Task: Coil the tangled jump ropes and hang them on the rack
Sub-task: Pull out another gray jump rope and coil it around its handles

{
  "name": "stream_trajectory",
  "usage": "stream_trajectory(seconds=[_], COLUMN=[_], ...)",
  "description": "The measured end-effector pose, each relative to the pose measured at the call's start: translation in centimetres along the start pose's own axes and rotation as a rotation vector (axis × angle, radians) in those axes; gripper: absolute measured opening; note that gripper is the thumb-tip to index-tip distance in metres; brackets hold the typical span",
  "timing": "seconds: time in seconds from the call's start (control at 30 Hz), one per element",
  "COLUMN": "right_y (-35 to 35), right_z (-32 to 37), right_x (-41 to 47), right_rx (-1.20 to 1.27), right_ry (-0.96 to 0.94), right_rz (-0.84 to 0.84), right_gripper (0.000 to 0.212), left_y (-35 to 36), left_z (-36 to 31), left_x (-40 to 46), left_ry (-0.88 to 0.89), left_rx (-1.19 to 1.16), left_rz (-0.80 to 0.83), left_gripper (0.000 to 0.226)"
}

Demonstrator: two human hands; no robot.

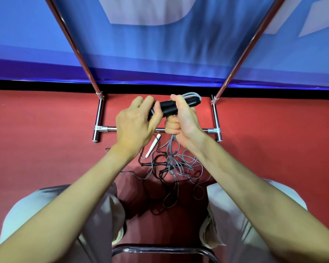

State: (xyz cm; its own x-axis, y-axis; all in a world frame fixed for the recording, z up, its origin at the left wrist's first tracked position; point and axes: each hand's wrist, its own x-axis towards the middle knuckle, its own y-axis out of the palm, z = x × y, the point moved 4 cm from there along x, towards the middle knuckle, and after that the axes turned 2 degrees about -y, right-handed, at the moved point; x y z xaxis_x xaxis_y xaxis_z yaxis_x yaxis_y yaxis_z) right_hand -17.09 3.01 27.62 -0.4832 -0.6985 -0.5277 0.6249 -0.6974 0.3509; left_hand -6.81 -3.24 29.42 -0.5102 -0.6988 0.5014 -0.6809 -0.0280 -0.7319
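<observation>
Mid-coil, both hands grip the black handles (176, 106), left hand (136, 122) pinching, right hand (180, 116) clenching grey cord loops (191, 96) above the floor tangle (171, 166); best keep loops even before reaching the rack (98, 112).

Cut off by the top edge: both slanted chrome uprights of the metal rack (78, 52), and the pale lettering on the blue banner (160, 44), itself blurred. Hidden under the left hand (135, 124): one end of the black foam handles (171, 108). Impossible to untangle by eye: the knotted grey and black cords (171, 164) on the floor.
</observation>
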Motion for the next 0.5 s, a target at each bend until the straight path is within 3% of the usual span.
stream_trajectory(seconds=[0.1, 0.23, 0.3, 0.37, 0.43, 0.5], right_y=[0.4, 1.8, 2.5, 2.4, 1.4, 0.7], right_z=[-0.1, -0.2, -0.9, -1.4, -1.4, -1.1], right_x=[0.0, -1.0, -1.6, -2.0, -2.3, -3.2], right_rx=[-0.02, -0.356, -0.594, -0.984, -1.473, -1.717], right_ry=[-0.003, -0.084, -0.133, -0.22, -0.304, -0.397], right_rz=[0.054, 0.296, 0.361, 0.388, 0.355, 0.322], right_gripper=[0.039, 0.059, 0.055, 0.038, 0.027, 0.024], left_y=[-0.3, -1.2, -1.2, -1.1, -0.8, -0.4], left_z=[0.1, 2.1, 3.1, 3.8, 4.9, 6.1], left_x=[0.0, 0.9, 1.3, 1.4, 1.3, 1.0], left_ry=[0.029, -0.281, -0.356, -0.376, -0.392, -0.447], left_rx=[-0.076, -0.254, -0.23, -0.16, -0.078, 0.01], left_rz=[-0.014, -0.112, -0.119, -0.082, -0.031, 0.037], left_gripper=[0.032, 0.03, 0.025, 0.022, 0.021, 0.023])
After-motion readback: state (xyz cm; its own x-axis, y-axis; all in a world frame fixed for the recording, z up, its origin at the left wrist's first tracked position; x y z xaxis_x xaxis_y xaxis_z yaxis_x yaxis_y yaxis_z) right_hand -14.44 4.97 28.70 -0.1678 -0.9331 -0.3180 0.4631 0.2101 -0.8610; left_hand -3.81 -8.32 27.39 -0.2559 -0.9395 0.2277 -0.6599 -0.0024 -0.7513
